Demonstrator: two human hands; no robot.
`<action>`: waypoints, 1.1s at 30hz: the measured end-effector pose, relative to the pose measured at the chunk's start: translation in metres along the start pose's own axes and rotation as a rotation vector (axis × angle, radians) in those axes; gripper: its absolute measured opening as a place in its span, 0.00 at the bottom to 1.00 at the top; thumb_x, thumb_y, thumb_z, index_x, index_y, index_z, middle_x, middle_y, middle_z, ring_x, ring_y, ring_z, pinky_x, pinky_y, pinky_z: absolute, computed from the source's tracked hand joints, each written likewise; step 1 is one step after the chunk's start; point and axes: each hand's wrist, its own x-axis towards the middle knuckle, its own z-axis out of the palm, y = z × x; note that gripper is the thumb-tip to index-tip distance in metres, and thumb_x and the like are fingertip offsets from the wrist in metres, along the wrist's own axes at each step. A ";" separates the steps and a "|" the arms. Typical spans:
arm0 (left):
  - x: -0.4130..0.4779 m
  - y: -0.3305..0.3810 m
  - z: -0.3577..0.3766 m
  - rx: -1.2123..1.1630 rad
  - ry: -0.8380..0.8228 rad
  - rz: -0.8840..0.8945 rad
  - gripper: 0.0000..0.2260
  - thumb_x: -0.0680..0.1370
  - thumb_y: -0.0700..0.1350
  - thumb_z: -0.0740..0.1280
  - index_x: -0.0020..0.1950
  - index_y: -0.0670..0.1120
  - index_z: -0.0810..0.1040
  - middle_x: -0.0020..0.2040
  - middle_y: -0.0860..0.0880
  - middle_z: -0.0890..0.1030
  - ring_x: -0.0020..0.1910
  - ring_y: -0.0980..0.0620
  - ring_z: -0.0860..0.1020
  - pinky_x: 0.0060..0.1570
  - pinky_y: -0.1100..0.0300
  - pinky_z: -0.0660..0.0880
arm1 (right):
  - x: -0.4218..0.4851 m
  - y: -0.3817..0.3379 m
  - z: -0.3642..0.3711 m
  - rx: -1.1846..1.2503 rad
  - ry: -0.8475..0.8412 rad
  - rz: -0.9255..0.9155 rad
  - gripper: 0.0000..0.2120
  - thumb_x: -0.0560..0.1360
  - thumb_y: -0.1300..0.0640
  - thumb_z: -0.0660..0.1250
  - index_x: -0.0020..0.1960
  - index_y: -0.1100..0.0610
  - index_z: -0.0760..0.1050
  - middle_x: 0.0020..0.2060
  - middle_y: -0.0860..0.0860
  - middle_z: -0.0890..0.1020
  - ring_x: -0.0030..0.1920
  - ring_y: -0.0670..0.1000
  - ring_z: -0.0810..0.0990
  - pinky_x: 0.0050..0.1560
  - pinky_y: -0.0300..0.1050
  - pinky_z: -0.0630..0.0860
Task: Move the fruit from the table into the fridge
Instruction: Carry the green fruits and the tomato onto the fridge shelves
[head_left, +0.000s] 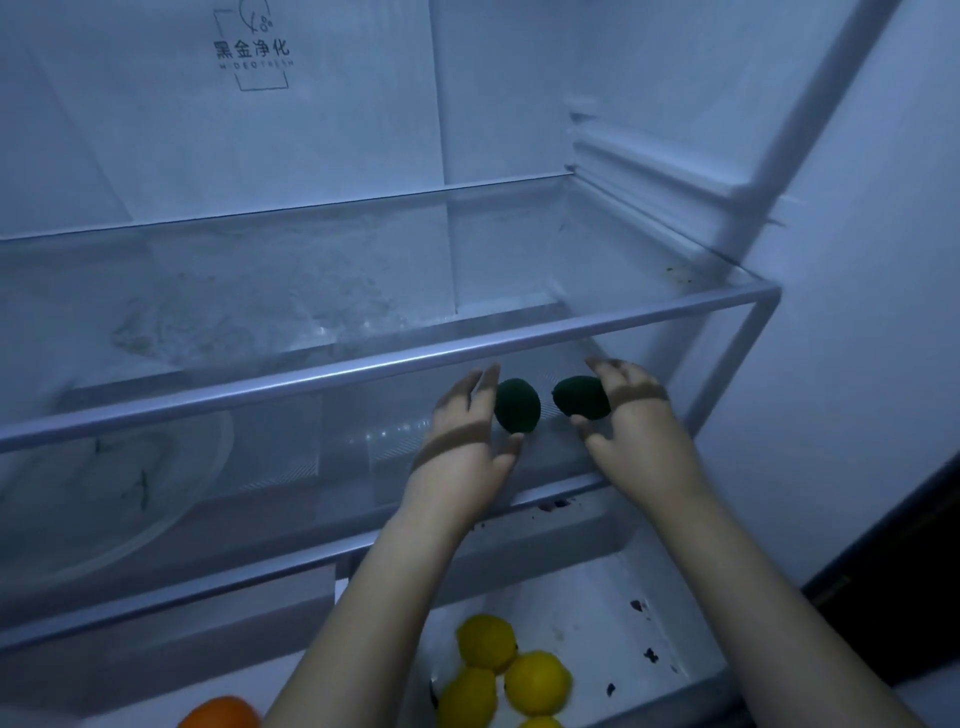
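**A:** Entry one, nearest: orange (221, 714), at the bottom edge, mostly cut off. Beside it, lemons (519, 670), heaped in the bottom drawer (597, 587), with the lowest one cropped.

**B:** Logged as stored?

**A:** The lemons, yes, by my judgement. Whether the orange shares that drawer, I cannot tell.

**B:** Entry two.

**A:** Two bare forearms reaching in above the drawer. The left hand (462, 436) has its fingers up one side and its thumb under the left green fruit (517, 405), in a loose hold. The right hand (641, 415) has its fingers curled over the right green fruit (582, 397), thumb below. The fruits are side by side, just apart, at the middle shelf (550, 499), under the rail of the upper shelf (363, 369).

**B:** Set down yet?

**A:** Cannot tell, as the undersides are lost in the dim light. I judge this the placing step, with the release not yet made.

**B:** What kind of fruit?

**A:** Too dark to say whether lime or avocado.

**B:** Farther back?

**A:** A pale dish (130, 493) on the left, blurred through the glass. There is a printed label (252, 49) on the back wall.

**B:** How much is outstanding?

**A:** The tabletop is out of view, so what remains there is unknown.
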 end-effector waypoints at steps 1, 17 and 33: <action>-0.010 0.002 -0.007 0.011 0.032 0.008 0.32 0.78 0.52 0.63 0.77 0.53 0.48 0.77 0.50 0.54 0.74 0.52 0.53 0.70 0.56 0.55 | -0.005 -0.006 -0.006 -0.018 0.007 -0.018 0.30 0.75 0.52 0.67 0.73 0.54 0.61 0.69 0.54 0.66 0.69 0.54 0.63 0.67 0.49 0.64; -0.228 0.051 -0.061 0.136 0.492 -0.125 0.26 0.77 0.58 0.56 0.71 0.47 0.67 0.69 0.49 0.70 0.68 0.51 0.66 0.66 0.56 0.63 | -0.150 -0.066 -0.067 0.185 -0.001 -0.488 0.24 0.77 0.51 0.64 0.70 0.55 0.65 0.65 0.51 0.71 0.66 0.51 0.66 0.63 0.40 0.62; -0.519 0.050 -0.120 0.350 0.710 -0.715 0.24 0.79 0.55 0.59 0.73 0.49 0.64 0.71 0.51 0.66 0.70 0.53 0.63 0.67 0.58 0.60 | -0.324 -0.253 -0.036 0.486 -0.339 -1.027 0.23 0.75 0.53 0.67 0.67 0.58 0.68 0.61 0.54 0.74 0.61 0.54 0.71 0.60 0.40 0.63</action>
